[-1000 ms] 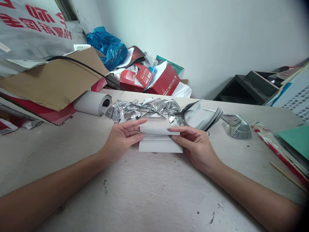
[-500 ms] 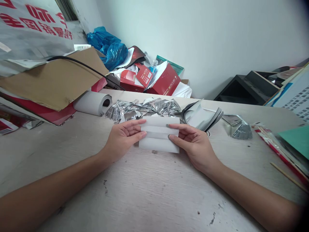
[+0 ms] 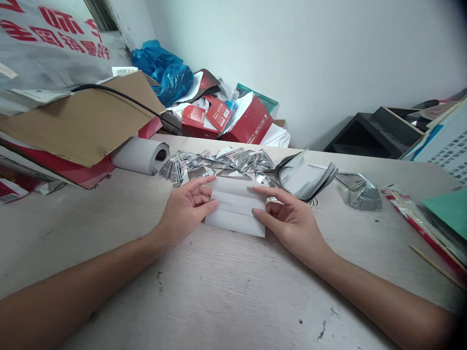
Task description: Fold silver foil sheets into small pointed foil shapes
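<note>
L hand has its fingers pinched on the L end of a white paper. Thumb's on the front, pointer's up nr the top corner. R hand has the R end, thumb on the front & pointer nr the top. So the paper is btwn the 2 hands, over the counter, w/ fold lines going side to side. Its R end dips a bit. Can't tell if it touches the counter.

Just behind the paper is shiny silver foil, bent & folded, in a row. Behind R hand is a curled stack of sheets. Farther R: a silver fan, a green sheet & a thin stick. On the L, a paper roll lies nr the foil, next to brown cardboard. At the back: a blue bag, red boxes &, way R, a black box.
</note>
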A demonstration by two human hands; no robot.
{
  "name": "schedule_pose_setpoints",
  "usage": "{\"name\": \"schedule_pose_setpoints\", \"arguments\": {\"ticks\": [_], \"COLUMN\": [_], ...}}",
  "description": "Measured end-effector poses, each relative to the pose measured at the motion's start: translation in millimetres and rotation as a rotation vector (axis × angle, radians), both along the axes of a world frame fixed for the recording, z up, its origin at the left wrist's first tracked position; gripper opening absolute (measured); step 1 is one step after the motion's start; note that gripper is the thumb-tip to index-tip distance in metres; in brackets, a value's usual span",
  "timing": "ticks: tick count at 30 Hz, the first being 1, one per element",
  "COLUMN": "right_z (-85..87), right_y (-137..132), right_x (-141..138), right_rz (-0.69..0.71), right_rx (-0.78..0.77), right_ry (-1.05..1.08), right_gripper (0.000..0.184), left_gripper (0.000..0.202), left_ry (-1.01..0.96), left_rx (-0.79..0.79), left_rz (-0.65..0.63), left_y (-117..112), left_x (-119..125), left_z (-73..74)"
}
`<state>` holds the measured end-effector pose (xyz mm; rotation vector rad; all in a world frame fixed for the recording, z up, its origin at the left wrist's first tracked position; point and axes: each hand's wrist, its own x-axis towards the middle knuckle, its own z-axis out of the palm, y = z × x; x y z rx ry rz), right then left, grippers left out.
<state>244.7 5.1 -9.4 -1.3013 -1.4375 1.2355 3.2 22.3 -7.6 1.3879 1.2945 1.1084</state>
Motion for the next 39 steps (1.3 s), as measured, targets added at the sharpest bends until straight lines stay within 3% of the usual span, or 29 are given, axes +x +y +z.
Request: {"name": "schedule_pose_setpoints", "arguments": {"ticks": [7, 15, 21, 25, 29, 34, 39], "right_z": [-8.6, -12.5, -16.1, -15.9, -13.9, -13.1, -11.7], "right_y": [-3, -6, -11, -11, -8, -8, -9], "right_x": [2, 0, 0, 2, 4, 5, 5], "right_rz": [0.100, 0.056, 0.038, 0.238, 0.339, 0.355, 0.359], "right_rx": [0.275, 0.417, 0.664, 0.842, 0.933, 0.988, 0.980], "right_ry": [-0.290, -0.532, -0.728, -0.819, -0.902, -1.004, -0.959], "right_gripper": [0.052, 0.063, 0.039, 0.037, 0.041, 0.046, 0.031], "left_gripper": [0.069, 0.076, 0.074, 0.036, 0.050, 0.038, 0.030], "left_ry": [0.187, 0.441, 0.623, 0.693, 0.830, 0.981, 1.030], "left_rx": [0.060, 0.201, 0.369, 0.627, 0.858, 0.993, 0.996], "left_rz": [-0.024, -0.029, 0.011, -0.170, -0.371, -0.372, -0.366], "left_y": [-4, -7, -8, -9, -9, -10, -15], "left_x": [1, 2, 0, -3, -6, -5, -3], "left_z": [-3.7, -5.6, -9.2, -12.9, -14.3, -7.9, -3.1]}}
